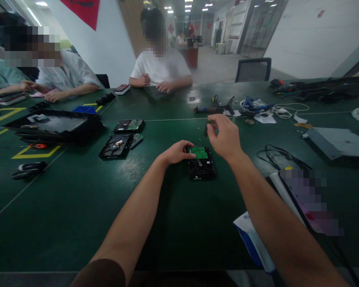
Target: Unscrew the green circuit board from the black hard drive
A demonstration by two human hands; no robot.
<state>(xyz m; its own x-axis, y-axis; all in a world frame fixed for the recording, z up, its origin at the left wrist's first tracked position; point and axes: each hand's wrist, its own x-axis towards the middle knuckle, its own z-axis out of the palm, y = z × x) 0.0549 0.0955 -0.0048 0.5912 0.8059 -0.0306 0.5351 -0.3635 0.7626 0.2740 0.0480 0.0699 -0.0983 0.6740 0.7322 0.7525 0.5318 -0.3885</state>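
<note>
A black hard drive (201, 169) lies on the green table in front of me, its green circuit board (199, 152) facing up at the far end. My left hand (179, 152) is closed on the drive's left edge, with the thumb over the board. Above the drive's far right corner, my right hand (225, 133) pinches a small screwdriver (206, 130). Its dark handle shows below the fingers; the tip is too small to make out. Farther left lie another hard drive (129, 126), an opened black drive (116, 146) and a loose circuit board (137, 140).
A black tray (56, 124) stands at left, near black-handled pliers or cutters (29, 170). Cables (257, 105) and a grey metal case (341, 141) sit at right. A phone-like device (305, 203) and a white-blue packet (254, 241) lie beside my right forearm. Co-workers (161, 69) sit opposite.
</note>
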